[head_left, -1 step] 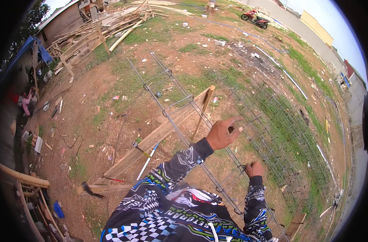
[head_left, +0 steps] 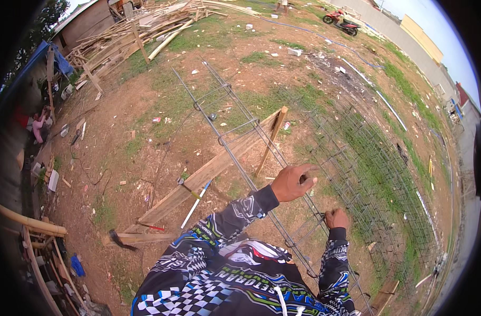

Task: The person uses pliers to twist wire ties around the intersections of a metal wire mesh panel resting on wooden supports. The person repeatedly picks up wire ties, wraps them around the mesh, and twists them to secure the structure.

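A long cage of steel reinforcing bars [head_left: 234,158] with square wire stirrups [head_left: 239,131] runs diagonally from the upper left to below my body. My left hand [head_left: 294,183] reaches across its bars, with thumb and forefinger curled toward each other; anything thin between them is too small to make out. Beside the right-hand bar, close to a stirrup, my right hand [head_left: 336,218] is closed in a fist. What it grips, if anything, is hidden. A wooden plank [head_left: 211,168] passes beneath the cage, braced by an upright stake [head_left: 272,139].
A hammer [head_left: 190,188] lies on the plank, next to a white-and-blue rod [head_left: 196,204]. Steel mesh-like cages [head_left: 377,174] spread over the grass at right. Timber and bamboo [head_left: 114,50] are piled at far left. A red motorbike [head_left: 341,22] stands far off; a person [head_left: 39,127] is at left.
The whole view has shifted slightly, so the scene sits a little lower and further right. My left forefinger and thumb are somewhat closer together. The right hand stays by the same bar.
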The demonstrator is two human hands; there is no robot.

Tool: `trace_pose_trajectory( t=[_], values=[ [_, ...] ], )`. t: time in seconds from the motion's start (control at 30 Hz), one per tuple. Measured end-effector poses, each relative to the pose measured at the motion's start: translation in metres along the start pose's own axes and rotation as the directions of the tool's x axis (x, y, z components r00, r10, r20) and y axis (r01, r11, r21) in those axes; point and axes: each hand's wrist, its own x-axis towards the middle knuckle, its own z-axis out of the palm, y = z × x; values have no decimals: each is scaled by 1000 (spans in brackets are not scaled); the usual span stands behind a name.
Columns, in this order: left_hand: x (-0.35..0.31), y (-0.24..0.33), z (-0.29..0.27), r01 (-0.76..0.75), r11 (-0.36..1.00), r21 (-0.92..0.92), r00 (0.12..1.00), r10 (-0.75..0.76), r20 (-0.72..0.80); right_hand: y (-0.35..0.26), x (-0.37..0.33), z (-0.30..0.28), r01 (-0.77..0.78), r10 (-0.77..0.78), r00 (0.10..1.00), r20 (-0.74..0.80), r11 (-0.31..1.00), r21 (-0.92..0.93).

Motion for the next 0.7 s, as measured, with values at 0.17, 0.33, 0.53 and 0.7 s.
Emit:
trace_pose_trajectory(
  t=[0.17, 0.33, 0.53, 0.7],
  values=[
    [-117, -64, 14, -59, 993, 104, 991, 46, 124, -6, -3, -1, -55, 55, 998, 7, 998, -6],
    [-156, -88, -73, 396, 796, 458, 677, 84, -731, 6, -24, -12, -65, 68, 995, -68, 997, 44],
    [-237, -186, -154, 754, 617, 225, 400, -161, -902, 22, -24, -21, 62, 127, 938, -324, 855, 514],
    [-235, -190, -171, 749, 603, 274, 485, -219, -846, 21, -39, -11, 130, 178, 928, -326, 667, 734]
  ],
)
